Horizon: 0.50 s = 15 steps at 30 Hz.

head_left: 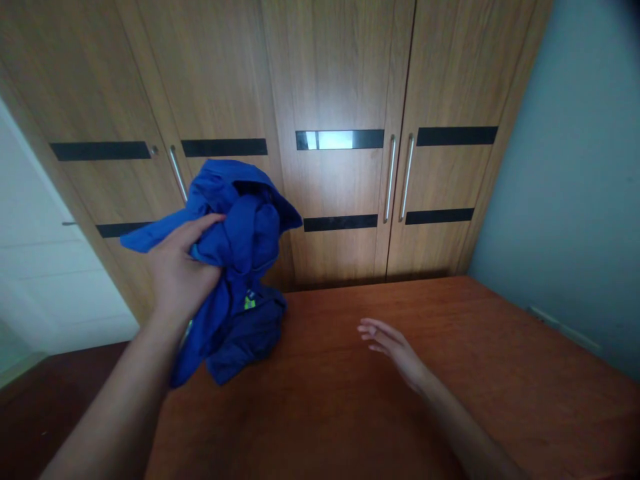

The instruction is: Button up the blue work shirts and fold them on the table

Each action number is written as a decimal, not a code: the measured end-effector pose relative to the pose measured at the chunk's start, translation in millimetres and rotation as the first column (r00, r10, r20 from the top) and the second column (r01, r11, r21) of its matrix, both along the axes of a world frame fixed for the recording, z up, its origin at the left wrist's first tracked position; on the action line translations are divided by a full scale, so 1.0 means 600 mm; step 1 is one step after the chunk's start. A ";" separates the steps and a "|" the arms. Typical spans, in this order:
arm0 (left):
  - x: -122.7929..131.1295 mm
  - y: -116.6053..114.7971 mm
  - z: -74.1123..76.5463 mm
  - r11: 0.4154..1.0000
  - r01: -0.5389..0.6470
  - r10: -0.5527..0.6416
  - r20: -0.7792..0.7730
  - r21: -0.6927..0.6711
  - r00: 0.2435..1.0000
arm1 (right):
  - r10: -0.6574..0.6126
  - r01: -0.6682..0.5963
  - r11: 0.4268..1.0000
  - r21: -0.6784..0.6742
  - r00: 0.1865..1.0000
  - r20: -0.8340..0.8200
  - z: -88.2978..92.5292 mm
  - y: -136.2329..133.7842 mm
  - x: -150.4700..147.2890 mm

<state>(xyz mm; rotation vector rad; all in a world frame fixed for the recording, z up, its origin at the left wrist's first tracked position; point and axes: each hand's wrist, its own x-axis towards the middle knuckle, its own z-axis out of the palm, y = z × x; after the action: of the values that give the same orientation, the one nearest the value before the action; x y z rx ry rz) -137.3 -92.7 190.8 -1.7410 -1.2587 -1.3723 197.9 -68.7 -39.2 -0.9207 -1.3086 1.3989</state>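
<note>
Holding a bunched bright blue cloth (253,230) aloft, a person's left hand (181,263) grips its folds toward the left edge of a reddish-brown table (350,393), thumb on top and the other fingers largely hidden. The right hand (394,345) hovers over the middle of the table, its fingers loosely extended around nothing, well apart from the bundle. Below the gathered folds, toward the table's far left corner, a crumpled navy cloth (255,337) shows a yellow-green patch (249,302); whether it is a separate piece or part of the same garment cannot be told. By the look of it, the handling is at an early stage: the bright blue cloth is in hand and mostly raised, while its folds are neither opened out nor laid flat, and only one hand is on it. Beyond the table's far edge stands a wooden wardrobe (340,183), doors closed
</note>
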 end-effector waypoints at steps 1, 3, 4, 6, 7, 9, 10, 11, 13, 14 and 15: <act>-0.018 0.002 0.005 0.999 -0.035 0.035 -0.049 -0.012 0.998 | -0.014 0.015 1.000 -0.017 1.000 0.021 -0.016 0.004 -0.001; -0.049 0.014 -0.009 0.989 -0.112 0.100 -0.122 -0.094 0.987 | -0.043 0.044 0.999 -0.023 0.998 0.053 -0.042 0.009 -0.005; -0.062 0.023 -0.028 0.975 -0.152 0.128 -0.148 -0.164 0.981 | -0.054 0.055 0.998 -0.015 0.997 0.063 -0.051 0.011 -0.008; -0.082 0.044 -0.090 0.901 -0.210 0.135 -0.215 -0.380 0.967 | -0.064 0.064 0.998 0.015 0.995 0.071 -0.065 0.014 -0.011; -0.088 0.055 -0.130 0.835 -0.246 0.127 -0.262 -0.493 0.957 | -0.062 0.060 0.998 0.033 0.995 0.072 -0.070 0.015 -0.012; -0.092 0.073 -0.214 0.630 -0.214 0.017 -0.263 -0.747 0.965 | -0.060 0.055 0.997 0.062 0.995 0.077 -0.079 0.018 -0.011; -0.091 0.080 -0.253 0.547 -0.183 -0.026 -0.236 -0.817 0.972 | -0.061 0.055 0.996 0.070 0.995 0.083 -0.083 0.020 -0.010; -0.088 0.085 -0.287 0.492 -0.206 0.007 -0.233 -0.846 0.973 | -0.064 0.057 0.996 0.076 0.994 0.090 -0.087 0.021 -0.009; -0.081 0.090 -0.333 0.481 -0.258 0.083 -0.249 -0.838 0.965 | -0.068 0.058 0.994 0.090 0.991 0.117 -0.093 0.023 -0.008; -0.079 0.090 -0.345 0.492 -0.276 0.109 -0.256 -0.826 0.960 | -0.068 0.053 0.993 0.105 0.988 0.139 -0.095 0.023 -0.008; -0.079 0.091 -0.350 0.508 -0.279 0.114 -0.257 -0.815 0.960 | -0.068 0.047 0.991 0.125 0.984 0.167 -0.096 0.022 -0.008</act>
<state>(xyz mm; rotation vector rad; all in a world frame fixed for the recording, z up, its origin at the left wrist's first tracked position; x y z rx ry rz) -184.7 -38.2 -19.2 -2.1368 -2.1689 -0.3937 192.8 -55.3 -97.0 -1.0061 -1.4667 1.2031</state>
